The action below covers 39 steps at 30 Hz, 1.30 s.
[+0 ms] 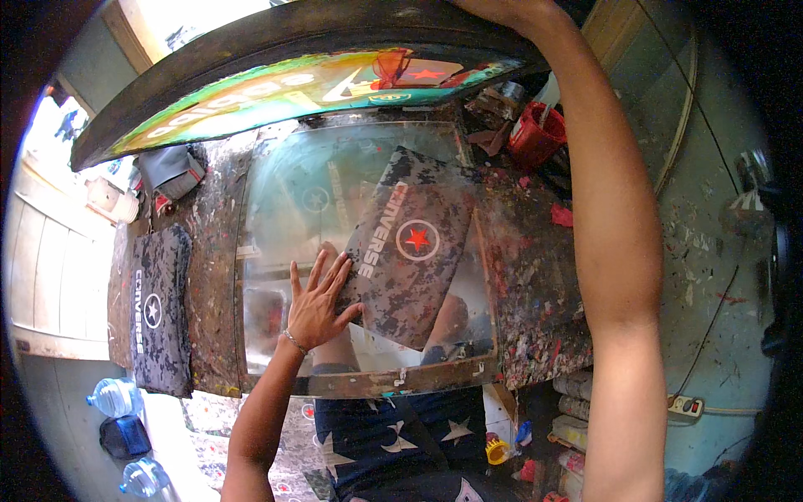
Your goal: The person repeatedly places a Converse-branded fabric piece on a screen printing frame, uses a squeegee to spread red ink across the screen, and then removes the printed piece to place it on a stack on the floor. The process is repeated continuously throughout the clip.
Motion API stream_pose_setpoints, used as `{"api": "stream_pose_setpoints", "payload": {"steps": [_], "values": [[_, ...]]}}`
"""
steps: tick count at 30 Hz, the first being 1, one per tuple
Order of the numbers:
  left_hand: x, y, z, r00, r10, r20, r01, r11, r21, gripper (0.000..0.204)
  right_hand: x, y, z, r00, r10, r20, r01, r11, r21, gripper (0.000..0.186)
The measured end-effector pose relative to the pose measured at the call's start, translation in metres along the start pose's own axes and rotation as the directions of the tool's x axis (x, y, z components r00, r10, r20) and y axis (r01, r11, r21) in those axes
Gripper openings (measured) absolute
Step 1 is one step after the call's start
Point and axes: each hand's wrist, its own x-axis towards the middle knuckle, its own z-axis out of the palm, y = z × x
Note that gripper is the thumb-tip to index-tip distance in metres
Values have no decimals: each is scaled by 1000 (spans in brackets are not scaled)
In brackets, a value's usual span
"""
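My left hand (316, 311) lies flat with its fingers spread on a glass panel (280, 201). Its fingertips and thumb touch the left edge of a grey camouflage fabric piece (431, 280). That piece lies slanted on the glass and bears white lettering and a red star inside a pale ring. Beyond it, a screen-printing frame (201, 71) stands tilted up, its mesh stained green, yellow and red. My right hand (502, 8) reaches up to the frame's far right edge and grips it; the picture's top edge cuts off some fingers.
On the paint-spattered table (213, 309), a camouflage stack (163, 335) lies at the left. A red paint pot (535, 134) stands back right, a grey pouch (171, 171) back left. Plastic bottles (117, 397) sit lower left. A power strip (686, 407) hangs on the right wall.
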Motion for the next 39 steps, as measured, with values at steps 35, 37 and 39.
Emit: {"api": "stream_pose_setpoints", "payload": {"steps": [35,37,39], "values": [[72,214,-45,988,153,33,35,-11,-999,52,-17,-1,6,998,-8,-55,11,999,53,48],[64,208,-75,977,188,-105,-126,107,-986,65,-30,3,16,991,-94,-93,98,995,30,52],[30,176,-119,828,49,-558,-441,671,-596,88,-45,5,28,968,-221,-122,222,975,-9,60]]}}
